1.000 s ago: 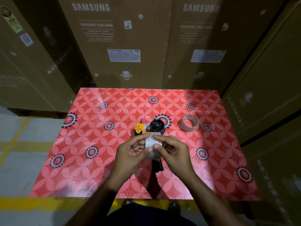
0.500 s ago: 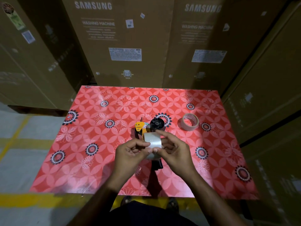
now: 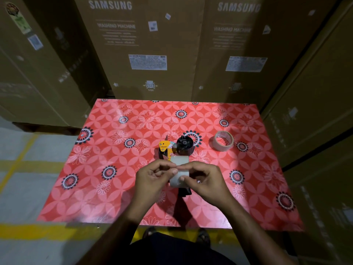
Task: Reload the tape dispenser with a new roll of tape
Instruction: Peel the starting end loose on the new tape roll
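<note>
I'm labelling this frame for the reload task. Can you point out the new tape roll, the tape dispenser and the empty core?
new tape roll [image 3: 179, 172], head view, its clear outer face.
tape dispenser [image 3: 184, 146], head view, its black hub.
empty core [image 3: 223, 148], head view, its near outer wall.

Clear tape roll [image 3: 179, 172] held above yellow-black dispenser [image 3: 176, 148] (lying flat).

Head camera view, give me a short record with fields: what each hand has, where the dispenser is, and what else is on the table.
left hand: pinches the clear tape roll
right hand: grips the same roll
tape dispenser: on the red floral table, just beyond the hands, spindle bare
other tape roll: lying flat, to the dispenser's right
backdrop: Samsung washing machine cartons
</note>
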The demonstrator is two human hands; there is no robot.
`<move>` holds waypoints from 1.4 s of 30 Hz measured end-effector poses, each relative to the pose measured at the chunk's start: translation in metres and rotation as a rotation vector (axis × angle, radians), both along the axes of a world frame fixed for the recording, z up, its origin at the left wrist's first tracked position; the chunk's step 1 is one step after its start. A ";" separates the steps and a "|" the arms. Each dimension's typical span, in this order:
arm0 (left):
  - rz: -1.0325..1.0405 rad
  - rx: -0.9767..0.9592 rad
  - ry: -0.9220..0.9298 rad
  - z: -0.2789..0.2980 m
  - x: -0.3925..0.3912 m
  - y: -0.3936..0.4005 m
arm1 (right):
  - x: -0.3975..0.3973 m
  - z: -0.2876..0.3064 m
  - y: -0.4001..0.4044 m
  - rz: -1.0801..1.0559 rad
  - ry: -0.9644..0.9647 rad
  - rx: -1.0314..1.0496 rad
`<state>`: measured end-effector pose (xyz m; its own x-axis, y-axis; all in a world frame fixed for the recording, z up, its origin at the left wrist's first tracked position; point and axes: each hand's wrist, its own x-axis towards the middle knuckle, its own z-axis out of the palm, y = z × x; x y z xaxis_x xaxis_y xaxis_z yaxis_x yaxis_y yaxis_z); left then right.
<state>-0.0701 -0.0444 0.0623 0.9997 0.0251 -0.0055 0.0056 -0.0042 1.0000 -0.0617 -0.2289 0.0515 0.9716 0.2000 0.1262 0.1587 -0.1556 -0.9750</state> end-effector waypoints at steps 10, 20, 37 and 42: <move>-0.067 0.007 0.064 -0.001 -0.002 0.004 | -0.002 -0.004 0.004 -0.044 0.057 0.065; -0.095 -0.079 0.121 -0.004 -0.004 0.004 | -0.007 0.000 0.012 -0.176 0.030 -0.018; -0.103 -0.050 0.093 -0.003 -0.014 -0.004 | -0.007 0.011 0.000 -0.073 0.152 0.009; -0.158 -0.016 0.128 -0.003 -0.014 0.002 | -0.004 0.010 -0.010 0.017 0.175 -0.087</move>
